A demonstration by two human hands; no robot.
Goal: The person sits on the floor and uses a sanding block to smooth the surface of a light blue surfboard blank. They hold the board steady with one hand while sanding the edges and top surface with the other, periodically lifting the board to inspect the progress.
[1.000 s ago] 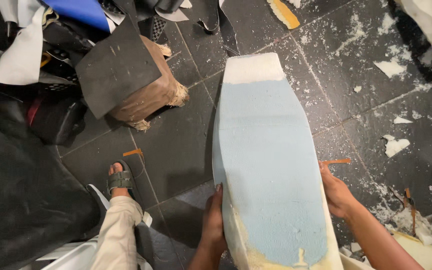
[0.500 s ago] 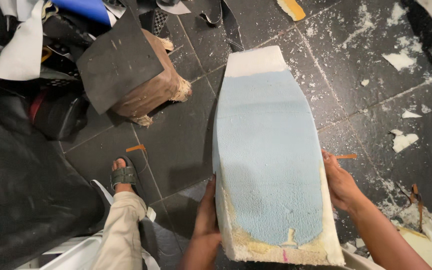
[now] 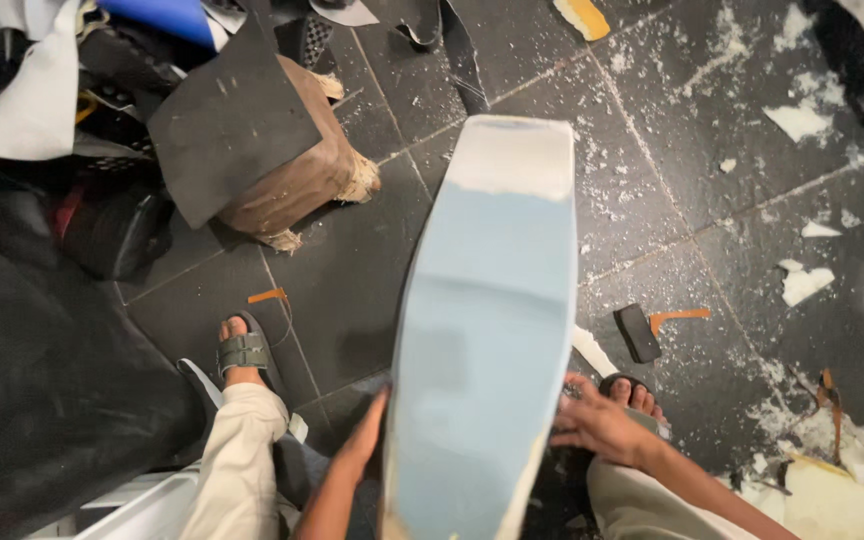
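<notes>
A long slab of pale blue foam (image 3: 482, 330) with a white far end stands tilted up from the dark tiled floor between my legs. My left hand (image 3: 364, 440) presses flat against its left edge near the bottom. On the opposite side, my right hand (image 3: 600, 425) grips the lower right edge. Both feet in sandals show on the floor, the left foot (image 3: 242, 350) beside the slab and the right foot (image 3: 632, 392) partly hidden behind my right hand.
A brown block topped with a dark sheet (image 3: 262, 150) lies at the upper left among black and white scraps. A small black object (image 3: 638, 332) and orange strips lie right of the slab. White foam crumbs litter the tiles; a yellowish foam piece (image 3: 832, 498) sits at lower right.
The slab has tipped up more steeply toward me, showing a narrower face. My right hand has slid lower on its edge, uncovering my right foot and the small black object.
</notes>
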